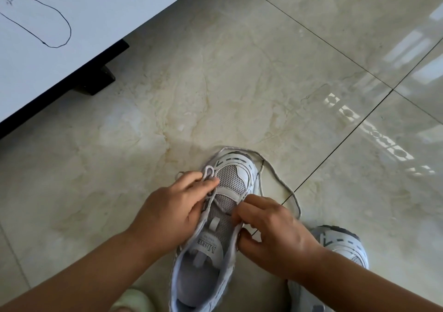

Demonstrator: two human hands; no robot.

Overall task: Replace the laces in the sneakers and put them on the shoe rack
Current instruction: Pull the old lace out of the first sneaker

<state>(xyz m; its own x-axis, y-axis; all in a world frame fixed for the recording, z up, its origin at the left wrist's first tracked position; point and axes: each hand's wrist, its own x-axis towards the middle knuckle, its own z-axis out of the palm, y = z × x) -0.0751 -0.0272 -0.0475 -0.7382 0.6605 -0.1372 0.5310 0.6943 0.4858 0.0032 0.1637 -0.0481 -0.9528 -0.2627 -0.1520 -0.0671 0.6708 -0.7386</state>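
Sneaker (223,218) sitting on floor (239,84), toe pointing away. Left hand (167,212) pinching lace (279,179) loop at sneaker's left eyelets. Right hand (271,235) pinching lace at right eyelet row. Lace's loose end trailing across floor on right. Second sneaker (340,247) lying just right, partly hidden under right forearm.

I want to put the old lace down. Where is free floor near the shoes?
Bare floor lies left of the sneaker, up to the white cabinet. Right is crowded: loose lace and second sneaker.
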